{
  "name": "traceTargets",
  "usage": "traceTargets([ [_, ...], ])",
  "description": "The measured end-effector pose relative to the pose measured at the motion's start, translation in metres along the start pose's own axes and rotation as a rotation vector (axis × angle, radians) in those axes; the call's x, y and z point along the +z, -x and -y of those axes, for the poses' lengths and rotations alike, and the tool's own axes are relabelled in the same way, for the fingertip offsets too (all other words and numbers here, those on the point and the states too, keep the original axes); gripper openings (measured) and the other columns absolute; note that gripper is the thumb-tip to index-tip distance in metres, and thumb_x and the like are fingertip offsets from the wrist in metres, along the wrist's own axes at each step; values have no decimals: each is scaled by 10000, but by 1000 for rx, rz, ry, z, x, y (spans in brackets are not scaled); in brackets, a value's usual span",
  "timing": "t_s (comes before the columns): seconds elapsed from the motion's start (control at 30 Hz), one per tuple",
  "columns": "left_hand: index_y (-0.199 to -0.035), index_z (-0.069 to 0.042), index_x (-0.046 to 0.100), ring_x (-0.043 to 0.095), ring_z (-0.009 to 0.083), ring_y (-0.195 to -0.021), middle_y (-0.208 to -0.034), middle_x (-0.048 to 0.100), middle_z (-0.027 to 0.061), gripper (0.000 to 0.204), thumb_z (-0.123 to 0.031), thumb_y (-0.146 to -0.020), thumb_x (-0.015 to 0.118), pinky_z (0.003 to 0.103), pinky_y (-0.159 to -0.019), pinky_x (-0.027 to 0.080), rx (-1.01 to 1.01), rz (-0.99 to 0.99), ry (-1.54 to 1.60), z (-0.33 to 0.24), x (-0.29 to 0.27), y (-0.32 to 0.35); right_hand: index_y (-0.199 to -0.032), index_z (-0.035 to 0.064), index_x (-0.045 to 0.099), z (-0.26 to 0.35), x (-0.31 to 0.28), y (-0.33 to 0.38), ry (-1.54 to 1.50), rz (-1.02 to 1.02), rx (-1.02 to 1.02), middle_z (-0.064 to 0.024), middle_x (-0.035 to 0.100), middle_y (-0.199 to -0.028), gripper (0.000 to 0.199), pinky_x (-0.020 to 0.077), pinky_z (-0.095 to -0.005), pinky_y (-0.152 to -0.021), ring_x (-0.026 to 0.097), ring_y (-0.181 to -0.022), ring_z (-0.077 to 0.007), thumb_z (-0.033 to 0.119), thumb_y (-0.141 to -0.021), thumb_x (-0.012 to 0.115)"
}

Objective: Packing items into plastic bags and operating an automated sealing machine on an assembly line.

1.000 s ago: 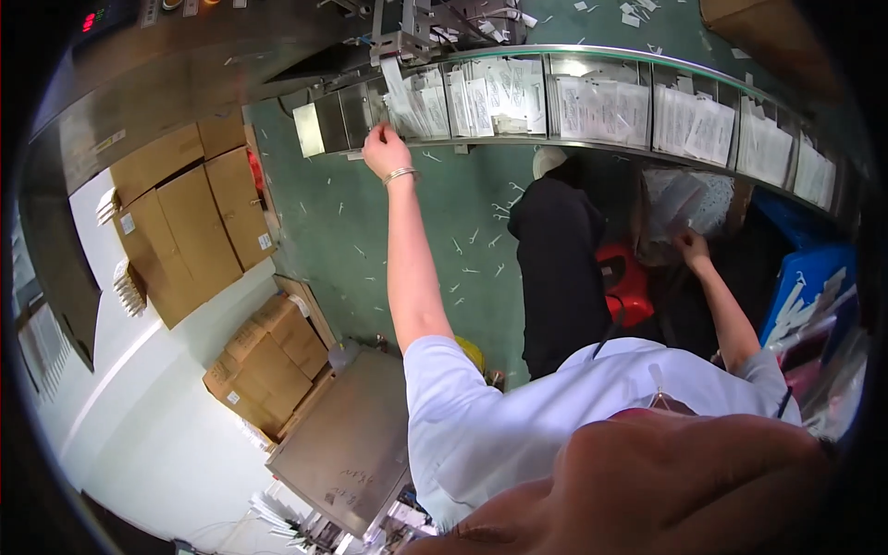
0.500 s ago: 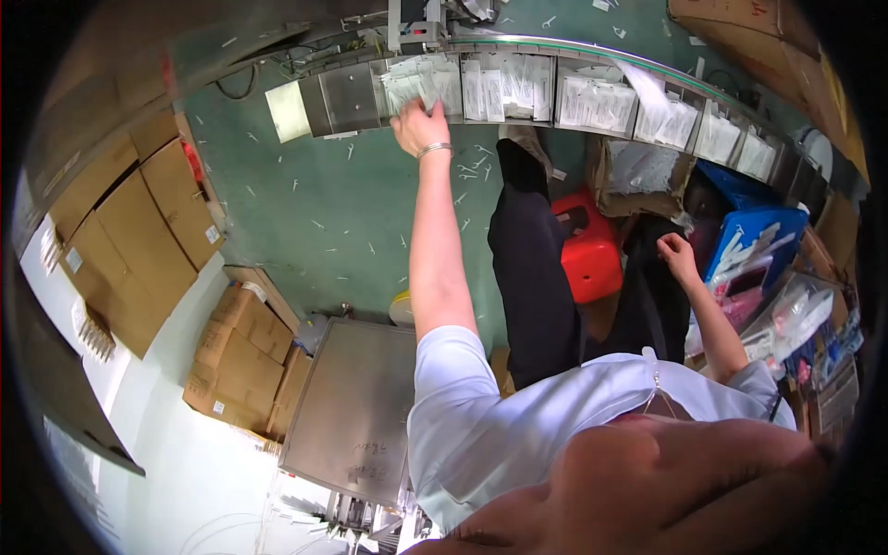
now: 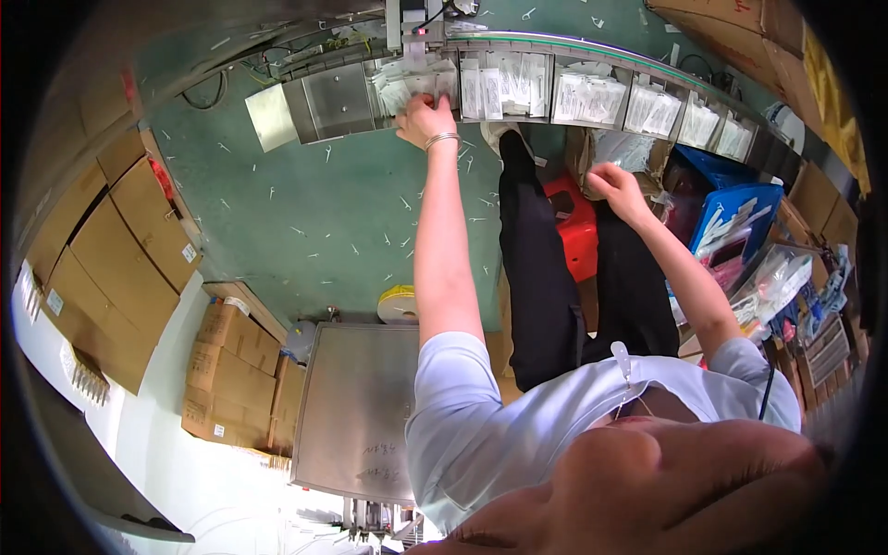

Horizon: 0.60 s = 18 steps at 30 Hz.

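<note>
My left hand [image 3: 426, 120] reaches over the near wall of a metal trough into a compartment of flat white packets [image 3: 393, 85]. Its fingers are apart, with their tips among the packets, and no packet is visibly lifted. My right hand [image 3: 618, 190] hovers above my right knee, beside an open carton [image 3: 638, 148]. The fingers are curled together, and nothing shows in them. Further along the trough, more white packets [image 3: 504, 88] stand in several compartments.
The long metal trough [image 3: 342, 102] curves across ahead of me under a small machine head [image 3: 414, 28]. Between my legs is a red stool [image 3: 581, 242]. A blue bin [image 3: 740, 217] and plastic bags sit at right. Cartons [image 3: 120, 268] and a metal cabinet [image 3: 351, 398] occupy the left.
My right hand has moved forward and left from beside my thigh to near the carton. My left hand has stayed at the same compartment, its fingers shifting slightly among the packets. The whole view has shifted a little.
</note>
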<state>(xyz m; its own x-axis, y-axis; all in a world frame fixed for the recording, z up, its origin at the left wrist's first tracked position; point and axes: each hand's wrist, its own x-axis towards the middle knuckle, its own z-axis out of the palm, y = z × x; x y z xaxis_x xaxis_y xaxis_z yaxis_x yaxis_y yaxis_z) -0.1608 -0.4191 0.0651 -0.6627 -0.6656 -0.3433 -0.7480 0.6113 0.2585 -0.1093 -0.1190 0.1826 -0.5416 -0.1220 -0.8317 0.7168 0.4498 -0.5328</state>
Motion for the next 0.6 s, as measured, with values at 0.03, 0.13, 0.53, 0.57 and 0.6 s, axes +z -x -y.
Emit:
traceTargets([
  [0.03,-791,-138,628,495,250,-877,-789,622,9,221,-267,-622,688,392,-749,340,-1,-16,-44,-2,1,-1,-889,-3,563,10,10,-8,1,-1,-1,-35,572,-746,160,427,-225,-626,519,-677,-87,147,-836,556],
  [0.13,-766,-136,628,494,252,-877,-795,620,17,209,-280,-625,686,396,-737,335,26,-10,-105,-1,5,0,-900,-4,562,38,37,-34,112,11,-157,-50,583,-768,165,438,-244,-654,531,-694,-106,145,-830,559],
  [0.53,-689,-130,629,486,252,-867,-796,612,18,113,-239,-664,643,397,-709,316,74,-128,-117,-13,1,5,-874,-11,583,83,93,-85,85,12,-251,-70,591,-721,191,442,-262,-634,541,-664,-132,171,-819,567],
  [0.57,-691,-129,629,485,252,-868,-792,612,17,103,-229,-669,635,397,-710,315,83,-131,-116,-13,2,4,-873,-12,584,82,93,-84,100,19,-231,-68,590,-713,194,442,-261,-629,541,-657,-129,174,-820,566],
  [0.6,-691,-129,629,485,252,-868,-792,612,17,103,-229,-669,635,397,-710,315,83,-128,-115,-12,2,4,-871,-13,584,81,93,-82,114,24,-212,-65,589,-706,197,442,-261,-625,540,-650,-126,177,-820,566],
])
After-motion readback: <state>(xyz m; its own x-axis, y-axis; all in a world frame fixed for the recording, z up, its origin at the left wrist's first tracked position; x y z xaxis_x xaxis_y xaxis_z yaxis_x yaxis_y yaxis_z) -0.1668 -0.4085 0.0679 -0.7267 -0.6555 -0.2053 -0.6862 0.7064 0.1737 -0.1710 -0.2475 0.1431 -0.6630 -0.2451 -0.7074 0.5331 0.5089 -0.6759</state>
